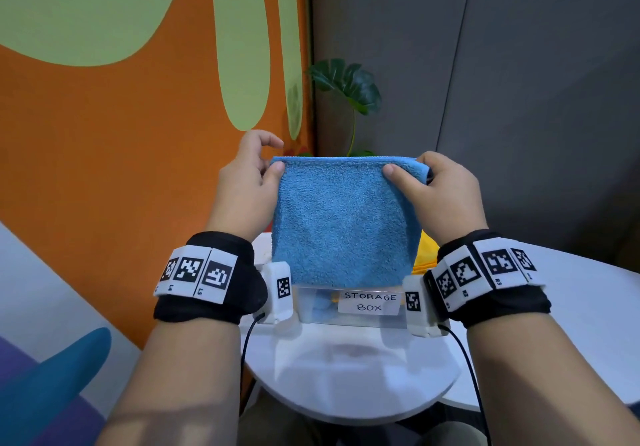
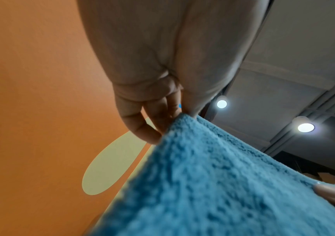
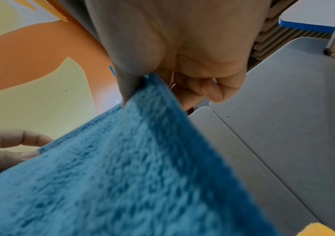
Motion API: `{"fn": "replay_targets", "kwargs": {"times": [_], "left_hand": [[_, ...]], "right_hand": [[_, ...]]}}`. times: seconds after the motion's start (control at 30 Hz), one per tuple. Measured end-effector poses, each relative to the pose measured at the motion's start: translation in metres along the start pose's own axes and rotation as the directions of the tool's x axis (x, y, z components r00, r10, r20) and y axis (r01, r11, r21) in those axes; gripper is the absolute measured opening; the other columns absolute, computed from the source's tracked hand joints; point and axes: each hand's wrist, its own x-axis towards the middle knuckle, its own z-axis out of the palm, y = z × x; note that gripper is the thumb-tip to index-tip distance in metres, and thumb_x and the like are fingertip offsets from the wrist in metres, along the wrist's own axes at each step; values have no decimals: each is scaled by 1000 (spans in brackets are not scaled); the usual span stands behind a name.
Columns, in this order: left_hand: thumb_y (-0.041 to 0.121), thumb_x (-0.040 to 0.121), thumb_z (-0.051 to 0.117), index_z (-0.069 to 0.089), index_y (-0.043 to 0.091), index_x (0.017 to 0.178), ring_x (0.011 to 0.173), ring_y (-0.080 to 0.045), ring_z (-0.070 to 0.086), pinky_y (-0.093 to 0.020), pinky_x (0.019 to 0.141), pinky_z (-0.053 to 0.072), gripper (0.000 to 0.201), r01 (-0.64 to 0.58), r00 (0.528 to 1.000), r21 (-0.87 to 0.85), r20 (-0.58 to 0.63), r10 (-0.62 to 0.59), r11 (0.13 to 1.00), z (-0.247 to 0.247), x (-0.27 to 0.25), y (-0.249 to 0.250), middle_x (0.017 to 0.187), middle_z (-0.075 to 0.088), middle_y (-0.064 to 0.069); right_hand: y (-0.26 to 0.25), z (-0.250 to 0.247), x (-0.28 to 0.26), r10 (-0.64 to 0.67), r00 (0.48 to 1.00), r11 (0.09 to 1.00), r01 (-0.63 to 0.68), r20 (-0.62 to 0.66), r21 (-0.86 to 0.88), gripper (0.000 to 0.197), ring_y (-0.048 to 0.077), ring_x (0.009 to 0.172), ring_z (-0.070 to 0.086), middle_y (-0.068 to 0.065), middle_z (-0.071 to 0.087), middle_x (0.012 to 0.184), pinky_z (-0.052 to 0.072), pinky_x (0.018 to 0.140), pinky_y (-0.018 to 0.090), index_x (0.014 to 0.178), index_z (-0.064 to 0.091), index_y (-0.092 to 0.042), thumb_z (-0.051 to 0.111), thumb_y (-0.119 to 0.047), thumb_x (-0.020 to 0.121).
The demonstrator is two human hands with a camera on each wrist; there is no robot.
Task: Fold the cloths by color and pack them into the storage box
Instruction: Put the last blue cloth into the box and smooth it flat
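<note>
A blue terry cloth [image 1: 346,220] hangs in the air, folded double, above a clear plastic box labelled STORAGE BOX [image 1: 367,303]. My left hand [image 1: 273,165] pinches its top left corner between thumb and fingers, and my right hand [image 1: 405,168] pinches the top right corner. The left wrist view shows the blue cloth [image 2: 213,183] running down from my pinching left hand [image 2: 174,118]; the right wrist view shows the same cloth [image 3: 122,175] under my right hand [image 3: 148,83]. Something blue lies inside the box, blurred. A yellow cloth [image 1: 427,253] lies on the table behind the box, mostly hidden.
The box stands on a small round white table [image 1: 346,386]. An orange and green wall [image 1: 104,134] is close on the left, a grey partition [image 1: 519,99] behind, with a potted plant [image 1: 349,89] in the corner. A larger white table [image 1: 571,307] adjoins on the right.
</note>
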Motion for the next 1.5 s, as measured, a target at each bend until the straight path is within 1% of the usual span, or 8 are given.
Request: {"fn": "replay_targets", "kwargs": {"times": [0.23,0.5,0.67,0.8,0.9,1.03,1.3,1.5], "left_hand": [[4,95,41,52,22,85,51,-4,33,-13,44,29,23,-36,999,7,-11,36,999,3,0,-2,66,44,3],[12,98,42,49,36,105,67,4,46,-13,58,35,26,-91,995,-6,43,91,996,4,-2,2,84,55,10],[10,98,43,45,29,112,69,11,47,-6,57,30,24,-180,980,48,94,175,982,11,-4,8,79,50,14],[12,98,45,48,29,111,78,1,53,-9,67,36,22,-273,947,14,181,266,962,17,-6,17,88,58,9],[11,98,47,50,28,109,82,0,55,-10,71,38,21,-324,919,-33,228,323,945,18,-10,24,92,61,8],[12,98,46,48,28,114,79,1,54,-9,68,37,22,-290,930,-8,235,284,957,17,-9,20,88,59,10],[30,98,46,48,21,123,99,-16,55,-32,85,43,27,46,999,43,-4,-46,998,26,-7,-13,99,54,8],[63,94,29,47,24,112,105,-21,56,-38,92,47,47,392,920,-101,62,-387,915,39,-14,-37,111,58,-1]], "right_hand": [[-1,-1,3,28,998,1000,-28,-62,2,29,0,72,50,-15,51,76,36,61,14,106,56,-28,69,-40,83],[10,-5,7,122,986,963,-90,113,-255,26,20,79,56,0,61,80,37,56,27,89,64,-18,50,-38,94],[6,-4,5,77,972,927,11,220,-374,35,21,120,50,-1,54,131,39,101,49,129,52,-27,40,-36,97],[-15,1,-1,-112,912,943,223,395,-248,71,14,132,40,-6,42,145,34,108,44,144,34,-28,46,-65,85],[-22,4,0,-64,851,938,230,522,-259,85,11,118,51,-11,54,128,43,98,34,141,35,-29,57,-71,72],[-19,7,2,-73,830,913,278,553,-297,35,11,70,53,-8,56,73,36,56,24,79,56,-21,57,-55,86],[-19,13,14,-125,931,915,242,344,-324,39,15,63,48,0,51,69,35,55,32,73,47,-13,47,-45,95],[-35,16,28,-148,968,955,194,205,-225,36,9,59,44,-4,47,64,30,51,28,68,44,-19,49,-43,94]]}}
